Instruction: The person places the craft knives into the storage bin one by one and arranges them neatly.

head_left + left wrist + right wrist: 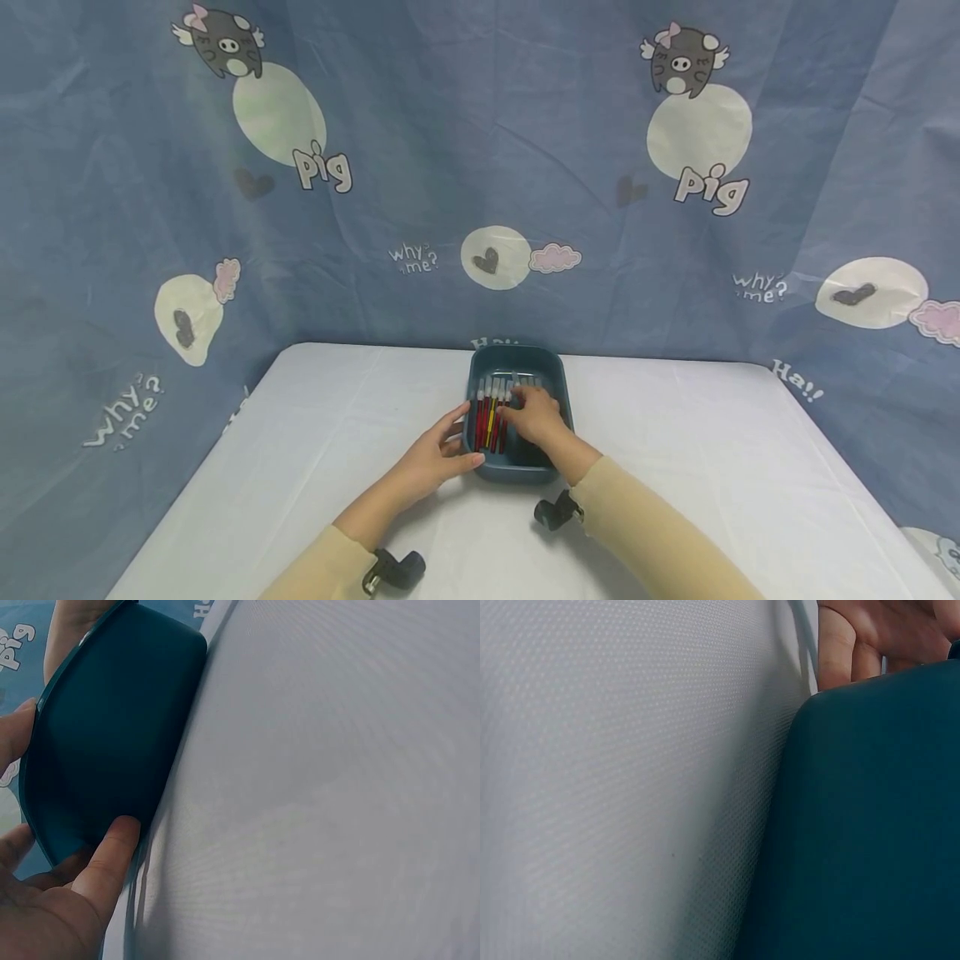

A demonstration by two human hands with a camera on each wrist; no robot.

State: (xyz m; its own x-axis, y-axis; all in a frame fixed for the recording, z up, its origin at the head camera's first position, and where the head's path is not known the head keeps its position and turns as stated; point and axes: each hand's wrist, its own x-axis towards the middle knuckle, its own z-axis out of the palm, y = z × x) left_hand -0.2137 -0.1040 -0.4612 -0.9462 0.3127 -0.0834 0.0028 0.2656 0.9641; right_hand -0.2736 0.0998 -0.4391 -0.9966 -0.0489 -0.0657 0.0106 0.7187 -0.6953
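A dark teal plastic bin stands on the white table, with several slim pens lying side by side in its left half. Their barrels are red and yellow, their ends pale. My left hand spreads its fingers against the bin's left side, thumb near the front corner. In the left wrist view, extended fingers touch the bin's outer wall. My right hand reaches into the bin, thumb and fingertips at the right end of the pen row. More pale pen ends show behind it. Whether it pinches a pen is unclear.
White cloth covers the table. Behind and at both sides hangs a blue curtain printed with pigs and lettering; the bin's far edge is close to it. A black camera mount sits at the right wrist, another at the left.
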